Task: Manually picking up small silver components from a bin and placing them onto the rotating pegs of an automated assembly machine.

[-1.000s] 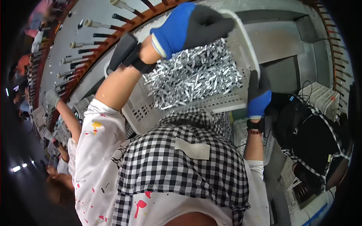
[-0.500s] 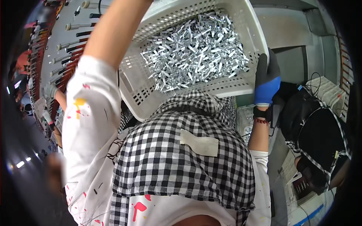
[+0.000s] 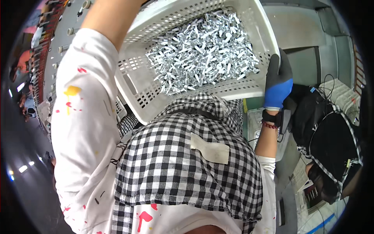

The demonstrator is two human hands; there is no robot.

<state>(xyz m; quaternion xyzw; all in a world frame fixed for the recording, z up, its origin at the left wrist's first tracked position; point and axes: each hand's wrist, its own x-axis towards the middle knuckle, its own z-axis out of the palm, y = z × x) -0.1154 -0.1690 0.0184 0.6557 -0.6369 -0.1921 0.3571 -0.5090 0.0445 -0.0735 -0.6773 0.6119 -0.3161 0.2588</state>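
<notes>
A light grey plastic basket [image 3: 141, 106] with perforated walls is tilted in front of my checked apron. Many small shiny silver metal parts [image 3: 204, 54] lie heaped inside it, more toward the right side. My right hand [image 3: 278, 78], in a black and blue glove, grips the basket's right wall, thumb at the rim and the other fingers on the outside. My left arm reaches up past the basket's far left side. The left hand itself lies beyond the upper edge of the picture.
On the left runs a long grey worktable [image 3: 64, 23] with white-ended pieces on it, and people beyond. At right are a seated person in black [image 3: 327, 144], a stack of pale trays [image 3: 343, 97] and cables. A clear container [image 3: 255, 121] stands below my right wrist.
My left forearm and sleeve have swung to the left, covering more of the worktable's pieces. The basket's left end has shifted slightly left. My right hand keeps its grip.
</notes>
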